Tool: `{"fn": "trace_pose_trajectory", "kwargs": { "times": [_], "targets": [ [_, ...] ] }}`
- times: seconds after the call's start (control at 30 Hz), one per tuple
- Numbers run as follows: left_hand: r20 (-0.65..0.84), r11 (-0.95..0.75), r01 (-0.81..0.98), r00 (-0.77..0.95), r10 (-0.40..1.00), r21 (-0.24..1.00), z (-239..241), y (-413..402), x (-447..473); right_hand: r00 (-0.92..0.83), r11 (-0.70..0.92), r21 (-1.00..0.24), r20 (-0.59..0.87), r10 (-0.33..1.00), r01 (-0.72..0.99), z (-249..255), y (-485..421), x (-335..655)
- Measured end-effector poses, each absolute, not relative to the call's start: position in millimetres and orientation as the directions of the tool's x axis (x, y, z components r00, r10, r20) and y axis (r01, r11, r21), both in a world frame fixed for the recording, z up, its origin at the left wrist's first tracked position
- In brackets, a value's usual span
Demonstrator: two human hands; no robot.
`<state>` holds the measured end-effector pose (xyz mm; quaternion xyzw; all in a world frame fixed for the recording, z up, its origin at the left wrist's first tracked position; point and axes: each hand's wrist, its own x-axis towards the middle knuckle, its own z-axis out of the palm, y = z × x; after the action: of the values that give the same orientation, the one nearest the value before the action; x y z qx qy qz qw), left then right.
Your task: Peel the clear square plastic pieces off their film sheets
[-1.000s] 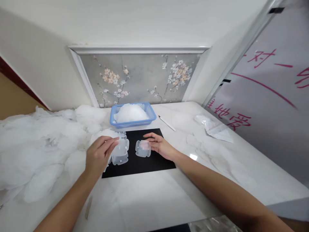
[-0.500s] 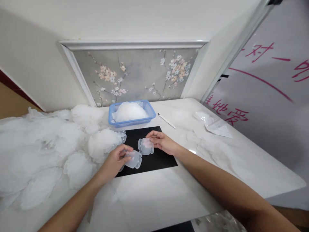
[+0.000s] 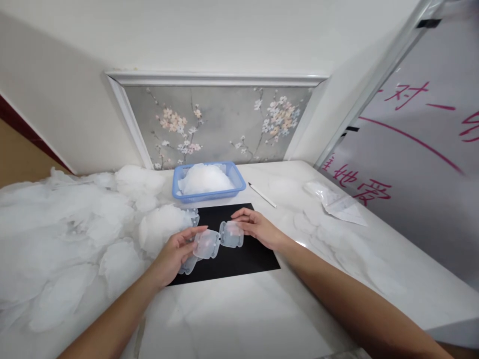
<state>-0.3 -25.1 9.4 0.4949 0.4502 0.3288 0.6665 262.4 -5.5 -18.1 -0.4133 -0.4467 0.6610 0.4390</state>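
My left hand pinches a translucent plastic piece with notched edges and small holes. A similar translucent piece is held at its right edge by my right hand. Both pieces hang over a black sheet, their facing edges very close; whether they are joined I cannot tell. Under and behind my left hand, further translucent pieces lie at the sheet's left side. A white, fluffy-looking heap sits beside them.
A blue basket at the back holds a mound of white translucent material. Large white heaps cover the left of the marble table. A pen and a clear plastic bag lie to the right. A whiteboard stands at right.
My left hand has raised its piece and turned it more upright, bringing it nearer the right one. My head view has tilted up slightly.
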Motion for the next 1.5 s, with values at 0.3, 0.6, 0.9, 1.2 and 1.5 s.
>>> {"fn": "trace_pose_trajectory", "kwargs": {
  "times": [0.3, 0.6, 0.9, 1.2, 1.5],
  "targets": [
    [-0.252, 0.381, -0.197, 0.474, 0.843, 0.903, 22.5, -22.9, -2.5, -0.259, -0.241, -0.942, -0.179, 0.949, -0.232, -15.5, -6.1, 264.2],
    [-0.248, 0.388, -0.204, 0.491, 0.835, 0.899, 16.4, -20.4, -6.4, -0.267, -0.251, -0.938, -0.185, 0.946, -0.239, -13.6, -7.8, 263.1],
    [-0.247, 0.376, -0.18, 0.494, 0.834, 0.909, 17.4, -21.5, -6.9, -0.281, -0.189, -0.969, -0.14, 0.949, -0.156, -9.3, -9.8, 265.2],
    [-0.19, 0.233, -0.058, 0.412, 0.891, 0.971, 17.5, -27.6, 6.0, -0.303, 0.372, -0.757, 0.238, 0.923, 0.537, -8.2, -26.4, 225.8],
    [-0.149, 0.154, 0.016, 0.374, 0.915, 0.988, 13.4, -33.6, 15.5, -0.344, 0.345, -0.785, 0.179, 0.922, 0.515, -11.7, -28.3, 218.5]
  ]
}}
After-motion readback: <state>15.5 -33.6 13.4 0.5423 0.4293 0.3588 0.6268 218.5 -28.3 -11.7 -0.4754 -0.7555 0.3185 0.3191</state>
